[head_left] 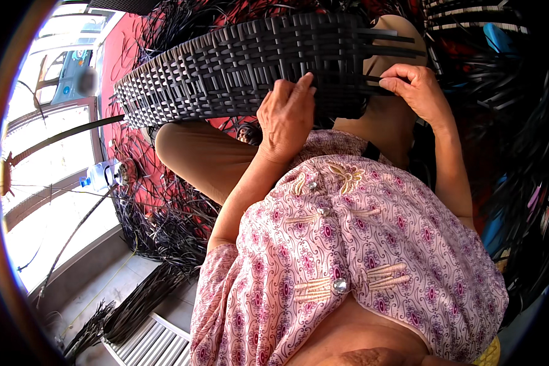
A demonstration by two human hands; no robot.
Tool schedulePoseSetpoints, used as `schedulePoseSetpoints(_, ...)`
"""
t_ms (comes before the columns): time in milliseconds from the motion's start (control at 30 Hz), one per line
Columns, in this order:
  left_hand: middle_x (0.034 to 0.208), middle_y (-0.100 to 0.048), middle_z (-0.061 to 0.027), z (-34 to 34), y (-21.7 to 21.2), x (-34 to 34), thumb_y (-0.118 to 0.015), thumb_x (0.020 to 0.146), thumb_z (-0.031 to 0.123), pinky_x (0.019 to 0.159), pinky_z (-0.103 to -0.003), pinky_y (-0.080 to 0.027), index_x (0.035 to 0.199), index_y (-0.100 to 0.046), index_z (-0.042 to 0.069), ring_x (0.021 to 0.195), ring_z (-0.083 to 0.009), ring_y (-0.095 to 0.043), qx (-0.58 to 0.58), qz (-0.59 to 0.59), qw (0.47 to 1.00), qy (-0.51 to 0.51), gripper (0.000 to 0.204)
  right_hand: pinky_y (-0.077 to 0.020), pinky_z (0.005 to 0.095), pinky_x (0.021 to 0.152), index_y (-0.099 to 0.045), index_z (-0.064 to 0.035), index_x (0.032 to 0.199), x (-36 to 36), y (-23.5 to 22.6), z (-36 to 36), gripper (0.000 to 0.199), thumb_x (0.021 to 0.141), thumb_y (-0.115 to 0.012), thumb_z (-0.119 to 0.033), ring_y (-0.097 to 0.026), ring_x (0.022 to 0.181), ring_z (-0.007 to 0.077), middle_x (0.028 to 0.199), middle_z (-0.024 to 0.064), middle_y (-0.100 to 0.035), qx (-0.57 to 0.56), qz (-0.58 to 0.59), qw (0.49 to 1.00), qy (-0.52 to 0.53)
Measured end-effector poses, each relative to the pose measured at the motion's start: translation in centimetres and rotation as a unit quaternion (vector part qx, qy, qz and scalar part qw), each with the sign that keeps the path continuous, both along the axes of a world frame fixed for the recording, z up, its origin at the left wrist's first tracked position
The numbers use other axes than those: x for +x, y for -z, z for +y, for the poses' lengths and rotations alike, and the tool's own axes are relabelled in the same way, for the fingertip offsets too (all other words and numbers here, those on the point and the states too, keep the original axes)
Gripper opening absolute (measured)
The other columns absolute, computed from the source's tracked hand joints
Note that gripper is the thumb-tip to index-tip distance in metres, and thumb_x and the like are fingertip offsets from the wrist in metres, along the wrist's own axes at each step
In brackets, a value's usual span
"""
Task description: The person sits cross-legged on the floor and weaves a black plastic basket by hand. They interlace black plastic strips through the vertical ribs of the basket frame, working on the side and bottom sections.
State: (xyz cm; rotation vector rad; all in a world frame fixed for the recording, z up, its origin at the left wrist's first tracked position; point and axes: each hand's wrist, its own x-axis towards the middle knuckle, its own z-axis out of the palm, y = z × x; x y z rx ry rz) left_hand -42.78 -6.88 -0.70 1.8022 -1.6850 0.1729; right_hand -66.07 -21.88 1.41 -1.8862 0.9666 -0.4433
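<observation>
A black woven basket panel (226, 64) rests across my lap, its weave of flat plastic strips facing me. My left hand (287, 116) lies flat against its lower edge, fingers pressing on the weave. To the right, my right hand (416, 85) pinches one of the loose black strips (384, 52) that stick out from the panel's right end. My knees in tan trousers (207, 155) show under the panel.
Heaps of loose black strips (158, 226) cover the red floor mat on the left and fill the right side. A clear plastic bottle (100, 175) stands by the window. More strip bundles (134, 302) and a white grille (146, 344) lie at lower left.
</observation>
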Motion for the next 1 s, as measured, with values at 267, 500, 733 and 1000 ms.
schedulePoseSetpoints(267,0.087,-0.059,-0.0101,-1.6,-0.4,1.5,-0.065,0.09,0.019,0.066,-0.04,-0.05,0.113,-0.072,0.01,0.074,-0.029,-0.064,0.099,0.105,0.988,-0.064,0.026,-0.0445,0.0228,0.061,-0.072,0.0004,0.09,-0.1,0.8,-0.5,0.018,0.09,-0.071,-0.018,-0.053,0.065,0.0047,0.068,-0.002,-0.061,0.019,0.001,1.0,-0.01)
schedulePoseSetpoints(500,0.083,-0.065,-0.0095,-2.3,-1.2,2.6,-0.072,0.084,0.02,0.069,-0.037,-0.052,0.098,-0.076,0.006,0.076,-0.0254,-0.067,0.129,0.189,0.972,-0.05,0.02,-0.0445,0.0229,0.061,-0.072,0.0002,0.09,0.4,1.0,-0.6,0.019,0.09,-0.071,-0.019,-0.053,0.065,0.0049,0.068,-0.0019,-0.061,0.002,0.01,1.0,-0.004)
schedulePoseSetpoints(733,0.081,-0.065,-0.0068,-1.5,-0.9,2.6,-0.075,0.082,0.011,0.065,-0.03,-0.05,0.089,-0.075,0.003,0.069,-0.0168,-0.063,0.076,0.302,0.947,-0.078,0.011,-0.0435,0.0219,0.055,-0.074,-0.0017,0.092,0.3,0.0,-0.3,0.018,0.091,-0.071,-0.019,-0.054,0.062,0.0043,0.067,-0.0015,-0.061,-0.001,0.021,0.999,-0.028)
schedulePoseSetpoints(1000,0.08,-0.062,-0.0074,-0.7,0.0,2.9,-0.074,0.084,0.008,0.064,-0.031,-0.051,0.091,-0.073,0.004,0.068,-0.0181,-0.063,0.006,0.286,0.948,-0.138,0.008,-0.042,0.0231,0.052,-0.074,-0.0025,0.092,-1.3,0.0,-0.6,0.017,0.09,-0.072,-0.019,-0.052,0.059,0.006,0.066,-0.0011,-0.061,0.052,0.008,0.999,-0.001)
